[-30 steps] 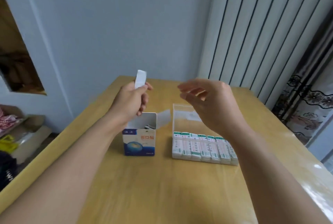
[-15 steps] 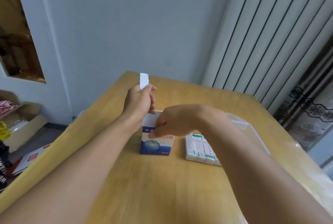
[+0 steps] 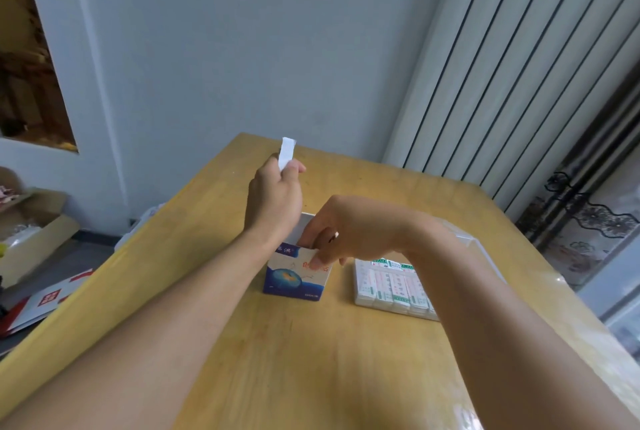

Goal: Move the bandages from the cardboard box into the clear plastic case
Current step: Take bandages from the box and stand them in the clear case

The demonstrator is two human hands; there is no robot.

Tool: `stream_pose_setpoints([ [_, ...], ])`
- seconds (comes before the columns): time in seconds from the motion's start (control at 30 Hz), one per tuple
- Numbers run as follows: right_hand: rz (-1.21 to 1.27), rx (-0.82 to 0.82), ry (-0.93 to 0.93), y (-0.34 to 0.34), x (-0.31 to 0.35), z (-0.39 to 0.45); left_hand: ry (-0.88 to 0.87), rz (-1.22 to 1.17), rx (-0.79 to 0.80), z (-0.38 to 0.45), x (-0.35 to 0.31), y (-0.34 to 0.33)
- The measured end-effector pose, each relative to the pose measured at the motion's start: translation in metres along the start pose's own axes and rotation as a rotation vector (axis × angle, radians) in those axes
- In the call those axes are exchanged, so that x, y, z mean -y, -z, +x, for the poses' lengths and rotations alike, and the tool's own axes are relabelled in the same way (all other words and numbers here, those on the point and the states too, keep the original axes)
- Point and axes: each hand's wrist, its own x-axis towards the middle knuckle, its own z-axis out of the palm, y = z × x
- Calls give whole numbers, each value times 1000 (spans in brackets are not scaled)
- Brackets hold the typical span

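A small blue and white cardboard box (image 3: 294,282) stands open in the middle of the wooden table (image 3: 311,360). My left hand (image 3: 275,197) is raised behind the box and pinches a white bandage strip (image 3: 286,152) that sticks up from its fingers. My right hand (image 3: 346,232) has crossed over to the box and grips its top front edge, thumb on the front face. To the right lies the clear plastic case (image 3: 464,246), lid open, with a row of white and green bandages (image 3: 391,286) in its front part. My right forearm hides much of the case.
A grey wall and a white ribbed panel (image 3: 502,66) stand behind the table. On the floor at the left lie an open cardboard carton (image 3: 31,232) and flat red and white packaging (image 3: 45,301). A patterned curtain (image 3: 595,215) hangs at the right.
My right hand swung from above the clear case leftward and down onto the cardboard box, gripping its top edge. My left hand lifted slightly with the bandage strip. The camera view shifted.
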Motion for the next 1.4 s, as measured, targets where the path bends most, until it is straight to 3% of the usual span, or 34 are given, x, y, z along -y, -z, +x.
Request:
stream_pose_setpoints([
  [0.23,380,-126,-27,-10,-15,-3,-38,37,12,-4,0,-2],
  [0.37,470,-194,-10,-14,-15,-7,-34,22,22,-3,-1,0],
  [0.43,332,-165,-31,-15,-10,-8,-22,-1,34,-2,0,1],
  [0.57,-205,-132,-99,-26,10,-6,8,-22,37,0,0,-1],
  [0.67,-294,-100,-128,-38,18,1,21,-28,29,0,0,0],
  [1.17,306,-248,-82,-20,8,-6,19,-73,18,-3,-2,0],
  [1.4,529,-430,-105,-9,-7,-14,7,-23,103,-5,-6,1],
])
